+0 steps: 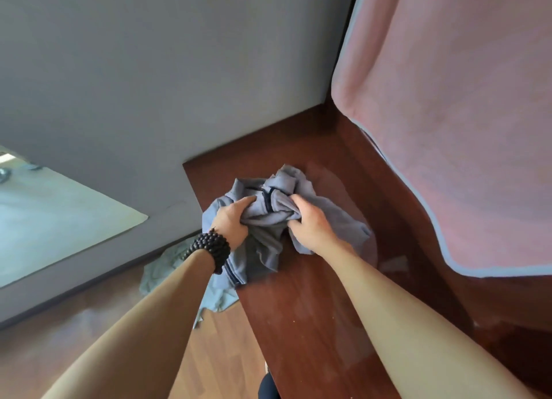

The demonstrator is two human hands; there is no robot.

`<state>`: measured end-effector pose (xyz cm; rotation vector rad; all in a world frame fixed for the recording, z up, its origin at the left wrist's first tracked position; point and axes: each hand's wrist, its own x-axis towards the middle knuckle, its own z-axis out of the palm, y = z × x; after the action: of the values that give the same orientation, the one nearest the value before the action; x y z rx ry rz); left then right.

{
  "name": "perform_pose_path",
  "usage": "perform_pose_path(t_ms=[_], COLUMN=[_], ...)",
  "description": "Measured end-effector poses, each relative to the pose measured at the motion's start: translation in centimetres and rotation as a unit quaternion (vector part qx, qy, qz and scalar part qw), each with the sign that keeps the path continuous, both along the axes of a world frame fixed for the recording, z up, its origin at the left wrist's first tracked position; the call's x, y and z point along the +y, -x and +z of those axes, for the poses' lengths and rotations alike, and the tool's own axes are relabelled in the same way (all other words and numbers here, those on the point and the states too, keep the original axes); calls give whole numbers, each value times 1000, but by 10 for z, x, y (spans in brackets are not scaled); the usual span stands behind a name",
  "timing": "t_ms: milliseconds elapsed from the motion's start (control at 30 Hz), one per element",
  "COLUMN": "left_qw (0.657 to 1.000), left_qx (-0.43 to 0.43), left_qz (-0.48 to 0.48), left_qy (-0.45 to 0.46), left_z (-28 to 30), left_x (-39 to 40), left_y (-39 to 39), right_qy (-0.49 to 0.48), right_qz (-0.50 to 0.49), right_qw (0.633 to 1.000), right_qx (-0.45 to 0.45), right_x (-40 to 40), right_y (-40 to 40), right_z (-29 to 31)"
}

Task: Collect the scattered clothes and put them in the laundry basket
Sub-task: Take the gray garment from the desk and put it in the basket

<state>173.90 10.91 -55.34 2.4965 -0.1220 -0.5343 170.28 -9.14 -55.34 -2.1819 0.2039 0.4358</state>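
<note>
Pale green cloth (179, 267) is lying on the floor (119, 324) against the wall, just left of and below the left hand (231, 222). Both hands are bunching the grey zip garment (268, 216) at the left edge of the wooden ledge (313, 324), left hand clenching its left half, right hand (310, 222) fisting the middle. Garment is running left-right directly ahead, both hands equally near; no basket visible.
</note>
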Motion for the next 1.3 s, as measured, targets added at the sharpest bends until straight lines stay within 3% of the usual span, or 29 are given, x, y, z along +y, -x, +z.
perform_pose_path(t_ms=[167, 300, 367, 433, 533, 633, 733, 967, 1133, 1300], left_qw=[981, 938, 896, 831, 765, 761, 806, 821, 791, 748], left_qx=[-30, -12, 81, 194, 260, 253, 183, 94, 76, 121], left_qz=[69, 64, 52, 30, 5, -59, -105, -254, -376, -482], left_qy=[180, 340, 433, 520, 589, 595, 554, 502, 476, 441], left_z=[51, 132, 170, 207, 256, 298, 328, 362, 372, 371], left_x=[4, -18, -22, -23, -31, -38, -39, -61, -94, -129], left_y=[-3, 8, 21, 39, 77, 131, 189, 342, 455, 597], right_qy=[-180, -322, -348, -374, -384, -331, -253, -187, -111, -99], right_qz=[-93, -188, -239, -276, -297, -326, -353, -487, -583, -673], right_qw=[978, 923, 898, 874, 860, 861, 858, 784, 719, 631], right_qx=[-44, -92, -124, -141, -159, -207, -276, -337, -362, -372], right_x=[13, 28, 28, 27, 30, 41, 55, 66, 60, 63], right_y=[12, 29, 43, 67, 112, 175, 247, 423, 565, 716], right_z=[59, 128, 161, 200, 248, 294, 329, 359, 369, 364])
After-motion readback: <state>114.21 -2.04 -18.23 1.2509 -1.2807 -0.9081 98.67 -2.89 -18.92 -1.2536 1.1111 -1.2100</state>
